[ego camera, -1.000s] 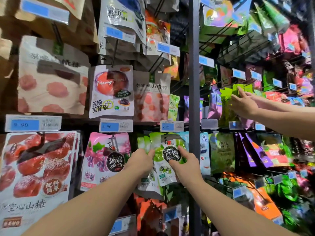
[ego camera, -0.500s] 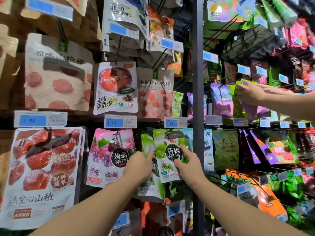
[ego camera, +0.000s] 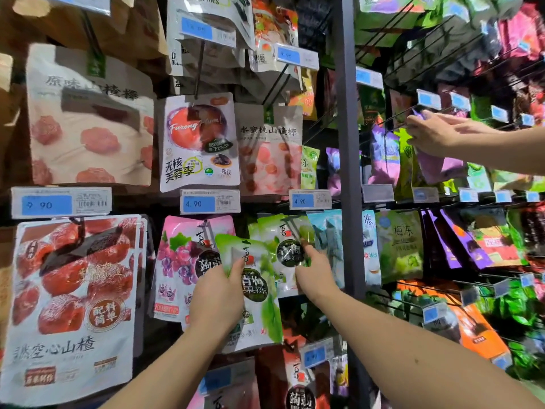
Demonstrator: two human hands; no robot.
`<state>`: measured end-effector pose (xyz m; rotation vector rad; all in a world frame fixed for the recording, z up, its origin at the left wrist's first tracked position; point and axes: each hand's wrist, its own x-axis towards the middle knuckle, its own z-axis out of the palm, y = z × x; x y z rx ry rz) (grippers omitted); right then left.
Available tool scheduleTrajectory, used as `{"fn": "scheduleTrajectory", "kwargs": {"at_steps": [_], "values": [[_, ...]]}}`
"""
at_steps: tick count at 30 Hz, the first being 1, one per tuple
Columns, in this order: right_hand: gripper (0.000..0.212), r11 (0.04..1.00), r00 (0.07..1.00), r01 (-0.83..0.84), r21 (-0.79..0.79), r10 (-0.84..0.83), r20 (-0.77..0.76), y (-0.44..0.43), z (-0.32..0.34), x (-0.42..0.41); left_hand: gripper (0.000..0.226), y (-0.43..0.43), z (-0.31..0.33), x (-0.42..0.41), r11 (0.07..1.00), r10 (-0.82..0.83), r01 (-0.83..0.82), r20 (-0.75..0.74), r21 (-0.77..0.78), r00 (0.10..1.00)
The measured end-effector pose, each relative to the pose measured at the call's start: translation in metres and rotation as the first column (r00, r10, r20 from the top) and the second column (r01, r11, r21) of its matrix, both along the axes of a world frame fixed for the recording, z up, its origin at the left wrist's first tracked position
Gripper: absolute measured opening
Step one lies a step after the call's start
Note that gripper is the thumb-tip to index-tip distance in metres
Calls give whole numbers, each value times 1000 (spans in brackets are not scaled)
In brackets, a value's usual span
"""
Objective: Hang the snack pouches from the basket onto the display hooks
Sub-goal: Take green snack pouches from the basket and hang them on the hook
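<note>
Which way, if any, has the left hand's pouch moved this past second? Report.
Yes: the green pouch in the left hand has shifted left and down against the middle 4.90 tag, now overlapping the grape pouch.

A green jelly pouch (ego camera: 259, 290) is gripped by the left hand (ego camera: 218, 302), with the thumb laid on its front. It is held tilted, overlapping the pink grape jelly pouch (ego camera: 180, 261) and the hanging green pouch (ego camera: 280, 240). The hanging green pouch, below a 4.90 price tag (ego camera: 309, 199), is held at its lower right edge by the right hand (ego camera: 315, 276). A grey upright post (ego camera: 345, 128) is seen just to the right. Beyond the post, a purple pouch (ego camera: 442, 169) is held by another person's hand (ego camera: 430, 137) among the hooks.
</note>
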<state>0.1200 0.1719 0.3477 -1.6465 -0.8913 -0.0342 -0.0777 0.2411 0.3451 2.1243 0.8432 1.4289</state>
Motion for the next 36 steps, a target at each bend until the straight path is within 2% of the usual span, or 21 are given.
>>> {"fn": "scheduleTrajectory", "kwargs": {"at_steps": [3, 6, 9, 13, 17, 19, 22, 24, 25, 27, 29, 32, 34, 36], "values": [[68, 994, 998, 15, -106, -8, 68, 14, -2, 3, 60, 7, -2, 2, 1000, -10, 10, 12, 6, 1000], [90, 994, 997, -45, -104, 51, 54, 39, -12, 25, 61, 10, -2, 2, 1000, -28, 28, 35, 0, 999], [88, 991, 996, -43, -129, 53, 77, 44, -8, 25, 61, 14, -1, 1, 998, -65, 65, 52, -14, 997], [98, 939, 987, 3, -344, 52, 151, 41, 10, 14, 60, 16, 0, 0, 998, -54, 55, 50, -8, 997], [89, 898, 980, 62, -435, 29, 199, 39, 17, 10, 60, 15, 0, 0, 997, -71, 72, 41, -26, 997], [78, 911, 976, 88, -404, 1, 216, 32, 15, 4, 59, 15, 1, 1, 996, -76, 78, 41, -48, 996], [45, 987, 971, 98, -130, -67, 230, 17, 10, -6, 59, 9, 2, 3, 996, -38, 40, 20, -83, 999], [37, 1000, 983, -4, -3, 4, 186, 3, 7, -20, 59, 1, 5, 6, 994, 13, -13, 0, -106, 1000], [41, 997, 985, -78, 20, 74, 155, -4, 5, -27, 59, -4, 7, 7, 993, 35, -35, -7, -115, 999], [65, 981, 978, -195, 23, 193, 82, -19, 1, -36, 58, -11, 11, 10, 988, 60, -61, -9, -139, 998], [81, 956, 955, -289, -55, 292, 60, -36, 3, -46, 57, -14, 15, 13, 984, 53, -49, 15, -170, 998], [84, 920, 921, -367, -135, 380, 88, -54, 6, -60, 56, -19, 22, 17, 979, 40, -25, 71, -201, 997], [89, 923, 923, -371, -100, 378, 74, -58, 6, -60, 57, -25, 26, 17, 979, 32, -15, 78, -202, 996], [83, 939, 937, -339, -52, 342, 70, -58, 7, -57, 57, -30, 29, 16, 979, 23, -4, 88, -206, 996]]}}
